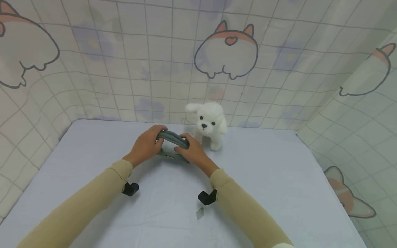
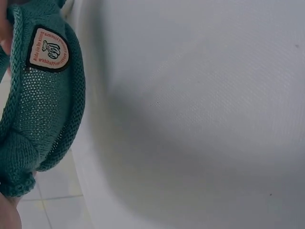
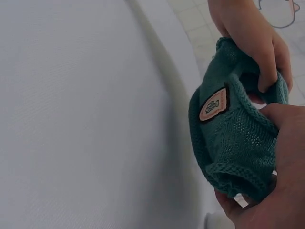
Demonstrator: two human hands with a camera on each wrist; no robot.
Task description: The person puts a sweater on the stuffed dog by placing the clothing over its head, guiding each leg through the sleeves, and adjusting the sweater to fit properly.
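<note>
Both hands hold a small teal knitted sweater spread between them above the table. My left hand grips one side of its opening, thumb inside the loop. The opposite side is pinched by my right hand, fingers curled over the upper edge. An oval-cornered patch with a little animal picture shows on the knit in the left wrist view. In the right wrist view, a short ribbed sleeve hangs beside the right hand. Just behind that hand stands a white plush dog, facing me.
The white table has a small greyish mark near its front. A curtain with a grid and cartoon animal prints hangs behind and along the sides. Black wrist mounts jut out below both sleeves.
</note>
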